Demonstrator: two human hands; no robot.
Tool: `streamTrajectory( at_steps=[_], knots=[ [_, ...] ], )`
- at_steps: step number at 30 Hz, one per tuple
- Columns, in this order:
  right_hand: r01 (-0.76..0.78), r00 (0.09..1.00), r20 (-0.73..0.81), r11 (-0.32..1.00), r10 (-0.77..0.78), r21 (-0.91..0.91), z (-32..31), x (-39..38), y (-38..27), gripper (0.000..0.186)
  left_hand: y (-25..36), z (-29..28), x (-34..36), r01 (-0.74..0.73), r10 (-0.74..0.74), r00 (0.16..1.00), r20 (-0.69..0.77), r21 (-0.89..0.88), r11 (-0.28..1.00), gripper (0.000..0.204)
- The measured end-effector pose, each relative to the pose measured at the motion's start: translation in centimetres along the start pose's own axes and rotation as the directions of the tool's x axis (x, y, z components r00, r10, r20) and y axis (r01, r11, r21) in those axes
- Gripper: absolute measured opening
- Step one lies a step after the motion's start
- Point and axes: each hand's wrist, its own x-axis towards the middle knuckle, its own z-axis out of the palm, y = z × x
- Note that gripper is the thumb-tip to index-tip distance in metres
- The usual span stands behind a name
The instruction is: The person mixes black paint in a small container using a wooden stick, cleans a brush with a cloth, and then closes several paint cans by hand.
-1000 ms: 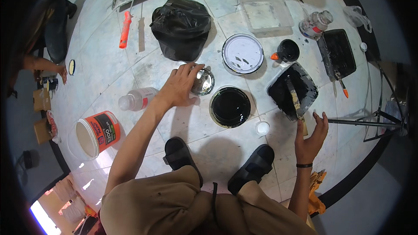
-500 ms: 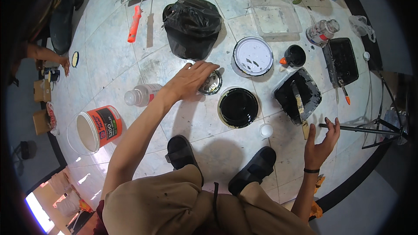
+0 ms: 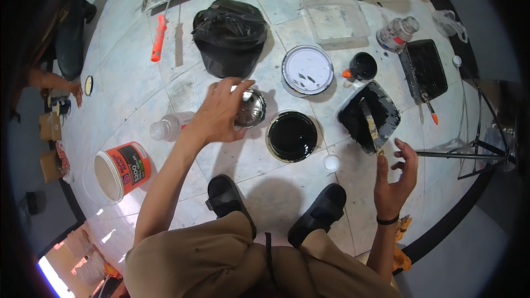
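Observation:
My left hand [image 3: 218,113] curls round a shiny round metal tin [image 3: 252,107], thumb at its near side and fingers at its far side. Just right of it stands an open can of black paint [image 3: 291,136]. Over on the right, my right hand [image 3: 395,179] has its fingers apart, with the thumb over the lower end of a brush-like tool's pale, paint-stained handle [image 3: 371,128]. That tool lies across a black-smeared tub [image 3: 388,113]; its working end is hard to make out. A white cap [image 3: 331,163] rests on the floor between hand and can.
A paint-smeared white lid [image 3: 307,69] tops a can. Beyond are a black plastic-wrapped bundle [image 3: 229,38], clear tub [image 3: 334,16] and orange-handled roller [image 3: 159,38]. A clear bottle [image 3: 170,126] and orange-white bucket [image 3: 122,171] stand left, a black tray [image 3: 424,72] and stand [image 3: 477,143] right.
My left hand has gone from lying over the tin to wrapping round its side, and the tin has shifted slightly left. My right hand has moved up to the tool's handle. The view has shifted a little.

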Motion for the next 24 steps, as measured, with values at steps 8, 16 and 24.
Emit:
streamTrajectory(
  at_steps=[8,16,24],
  knots=[
    [-0.544,0.779,0.625,0.437,-0.055,0.716,2.9,1.1,-6.8,0.066,9.3,-5.4,-2.6,-0.304,0.228,0.948,-0.223,-0.416,0.857,0.109],
    [-0.829,0.543,0.807,0.006,-0.233,0.559,3.4,1.8,-9.0,0.110,11.9,-5.9,-2.6,-0.351,0.323,0.935,-0.147,-0.511,0.784,0.101],
    [-0.819,0.558,0.803,0.017,-0.210,0.574,3.4,1.7,-8.6,0.115,11.7,-5.8,-2.6,-0.357,0.322,0.934,-0.158,-0.487,0.797,0.118]
  ],
)
